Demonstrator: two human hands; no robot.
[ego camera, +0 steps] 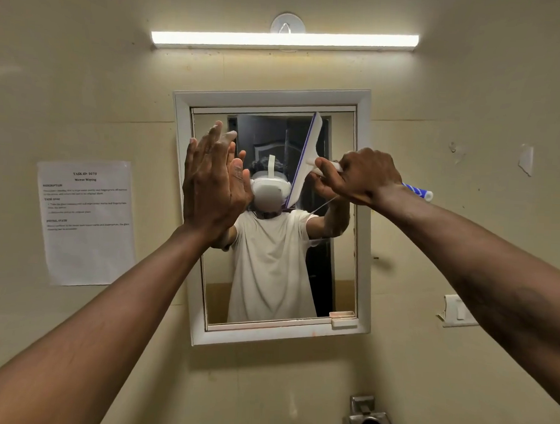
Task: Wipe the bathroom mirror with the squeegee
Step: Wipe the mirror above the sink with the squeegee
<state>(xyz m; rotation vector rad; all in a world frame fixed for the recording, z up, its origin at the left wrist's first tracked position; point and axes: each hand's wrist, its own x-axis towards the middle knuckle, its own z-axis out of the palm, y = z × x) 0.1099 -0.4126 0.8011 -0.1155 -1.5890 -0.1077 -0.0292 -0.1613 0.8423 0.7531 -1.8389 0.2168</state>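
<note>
A white-framed mirror [364, 216] hangs on the beige wall straight ahead. My right hand [363, 177] grips the handle of a white squeegee [306, 158] with a blue edge and a blue-striped handle end. Its blade stands nearly upright against the upper middle of the glass. My left hand [213, 182] is flat with fingers together and pointing up, its palm against the left part of the glass. The glass reflects a person in a white shirt and both hands.
A lit tube light [284, 40] runs above the mirror. A printed paper sheet [85, 221] is taped to the wall at the left. A white wall fitting [458, 312] sits to the right, and a metal holder [371, 421] is mounted below.
</note>
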